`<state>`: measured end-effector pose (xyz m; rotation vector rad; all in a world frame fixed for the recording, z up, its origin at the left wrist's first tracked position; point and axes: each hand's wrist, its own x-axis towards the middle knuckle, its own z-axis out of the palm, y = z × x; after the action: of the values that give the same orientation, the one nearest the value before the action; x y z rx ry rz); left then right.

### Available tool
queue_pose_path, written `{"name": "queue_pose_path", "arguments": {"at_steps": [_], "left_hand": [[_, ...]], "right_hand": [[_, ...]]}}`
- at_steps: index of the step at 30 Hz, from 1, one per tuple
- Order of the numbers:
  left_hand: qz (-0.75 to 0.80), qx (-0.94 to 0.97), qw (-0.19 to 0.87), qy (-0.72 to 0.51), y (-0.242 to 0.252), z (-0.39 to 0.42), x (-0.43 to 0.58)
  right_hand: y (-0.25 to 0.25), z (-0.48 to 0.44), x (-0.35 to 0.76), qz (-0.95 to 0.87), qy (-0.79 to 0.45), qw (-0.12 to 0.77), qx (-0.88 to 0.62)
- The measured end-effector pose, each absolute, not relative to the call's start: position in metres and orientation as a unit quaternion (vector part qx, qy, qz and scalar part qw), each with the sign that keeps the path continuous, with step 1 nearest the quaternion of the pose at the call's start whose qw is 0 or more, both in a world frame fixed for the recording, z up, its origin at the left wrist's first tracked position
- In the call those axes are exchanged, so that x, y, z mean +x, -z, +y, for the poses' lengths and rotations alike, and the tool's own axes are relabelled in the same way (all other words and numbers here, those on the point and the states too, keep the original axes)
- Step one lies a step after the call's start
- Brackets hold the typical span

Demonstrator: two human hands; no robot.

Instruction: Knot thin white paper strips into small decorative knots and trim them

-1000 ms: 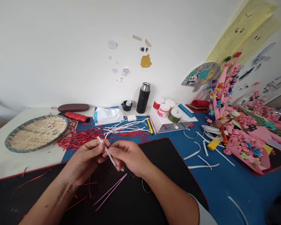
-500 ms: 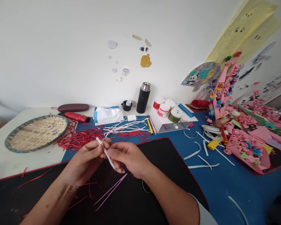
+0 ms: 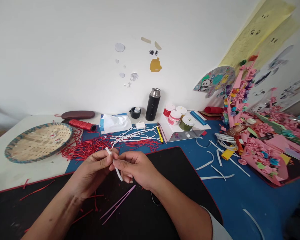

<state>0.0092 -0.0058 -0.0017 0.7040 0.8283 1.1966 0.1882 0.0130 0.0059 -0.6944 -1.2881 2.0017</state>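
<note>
While the left hand (image 3: pixel 92 175) and right hand (image 3: pixel 137 170) pinch a white strip (image 3: pixel 118 173), black mat (image 3: pixel 170 173) gives room on the right

Both hands are close together just over the far edge of the mat. The left fingers hold the upper part of the strip in a narrow pinch, and the right fingers pinch it narrow just below, so the two hands almost touch. The lower end of the strip points down and to the right, above the mat, and I cannot see it touching. Below the hands, a pink forked strip (image 3: pixel 118 204) lies on the mat, apart from them. Beyond the mat's far edge, red paper shreds (image 3: pixel 86 150) come near the left hand, and a bunch of white strips (image 3: pixel 132 135) lies behind the hands. To the right, a wide part of the mat goes on until the blue table (image 3: pixel 242 200), where more white strips (image 3: pixel 215 166) are lying. Left of the shreds sits a round woven basket (image 3: pixel 32 160).
</note>
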Motion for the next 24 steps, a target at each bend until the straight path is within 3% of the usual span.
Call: {"name": "queue_pose_path", "arguments": {"at_steps": [24], "left_hand": [[0.378,0.288,0.707,-0.524,0.0042,-0.0039,0.0092]], "right_hand": [[-0.0079,0.0139,0.1877,-0.450,-0.780,0.349,-0.258]]}}
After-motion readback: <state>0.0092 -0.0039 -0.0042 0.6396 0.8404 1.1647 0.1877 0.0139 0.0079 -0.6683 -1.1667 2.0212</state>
